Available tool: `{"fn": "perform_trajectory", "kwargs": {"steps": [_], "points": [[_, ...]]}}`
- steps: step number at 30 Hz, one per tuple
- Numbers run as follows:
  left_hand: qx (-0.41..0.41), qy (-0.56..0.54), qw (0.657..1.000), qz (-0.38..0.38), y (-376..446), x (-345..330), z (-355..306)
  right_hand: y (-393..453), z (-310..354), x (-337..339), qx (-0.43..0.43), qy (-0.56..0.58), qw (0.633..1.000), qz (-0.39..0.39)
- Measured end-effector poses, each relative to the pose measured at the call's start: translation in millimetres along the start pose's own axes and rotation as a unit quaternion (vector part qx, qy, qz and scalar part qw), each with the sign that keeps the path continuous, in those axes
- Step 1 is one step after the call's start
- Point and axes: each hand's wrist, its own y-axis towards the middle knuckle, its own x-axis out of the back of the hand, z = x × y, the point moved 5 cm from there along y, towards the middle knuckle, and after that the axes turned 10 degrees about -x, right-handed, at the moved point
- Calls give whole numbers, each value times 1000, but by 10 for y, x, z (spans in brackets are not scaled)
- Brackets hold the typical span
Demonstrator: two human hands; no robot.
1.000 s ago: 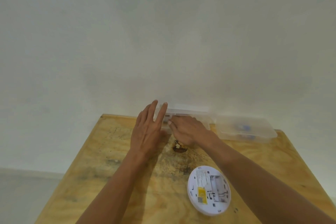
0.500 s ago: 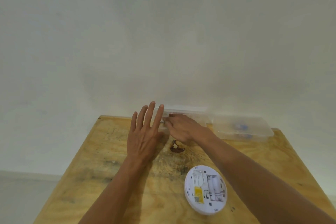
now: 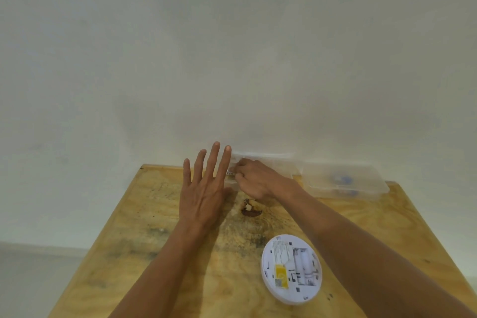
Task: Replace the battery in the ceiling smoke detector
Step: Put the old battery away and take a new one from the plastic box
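Behind the outstretched fingers rises a plain pale wall (image 3: 232, 46), filling most of the view, and beneath the hands lies a stained plywood table (image 3: 160, 235) whose far edge meets that wall. A strip of pale floor (image 3: 33, 279) shows past the table's left side.

Both bare forearms reach forward over the wood. The left hand (image 3: 204, 193) is held flat, its fingers (image 3: 214, 160) straight and spread apart, tips pointing at the wall; its thumb side sits against the left end of a clear plastic box (image 3: 265, 160) at the table's back edge. The right hand (image 3: 255, 181) is curled just beside the left index finger, its fingertips (image 3: 238, 169) pinching a small patterned object (image 3: 230, 173) at the box's left end. That object is too small and blurred to identify.

Right of the curled hand, a second clear box (image 3: 343, 181) sits closed, with something blue inside that cannot be made out.

Nearer the person than both hands, well apart from the fingers and under the right forearm, the white round smoke detector (image 3: 291, 268) lies back-up on the wood, showing a yellow label and an open compartment; whether a battery sits in it cannot be told.

Just below the right hand's knuckles, a dark brown knot (image 3: 250, 210) marks the plywood.
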Motion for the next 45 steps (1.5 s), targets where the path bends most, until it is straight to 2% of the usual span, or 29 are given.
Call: {"fn": "perform_trajectory", "kwargs": {"steps": [5, 11, 16, 19, 22, 24, 26, 34, 38, 42, 45], "points": [[7, 0, 1000, 30, 91, 33, 39, 8, 18, -29, -28, -1, 999, 26], [23, 13, 999, 25, 113, -12, 84, -33, 30, -89, -26, -3, 999, -20], [22, 10, 999, 21, 98, 32, 78, -25, 21, -80, -18, 15, 999, -23], [17, -1, 999, 39, 103, 26, 76, -67, 7, -6, -13, 27, 995, -94], [14, -14, 999, 44, 103, 30, 74, -167, -65, 8, -67, -9, 979, -192], [13, -17, 999, 38, 105, 48, 70, -166, -95, -65, -105, 11, 978, -178], [13, -18, 999, 31, 106, 59, 62, -109, -63, -80, -108, 35, 981, -156], [26, -10, 999, 19, 107, 49, 72, 73, 215, -44, 8, 7, 999, -33], [27, -29, 999, 36, 99, 91, 53, 75, 273, -81, 19, -45, 998, -33], [30, -55, 997, 35, 101, 135, 43, 62, 249, -108, -6, -34, 999, -29], [25, -47, 998, 34, 96, 69, 54, 31, 233, -89, 6, -38, 996, -83]]}}
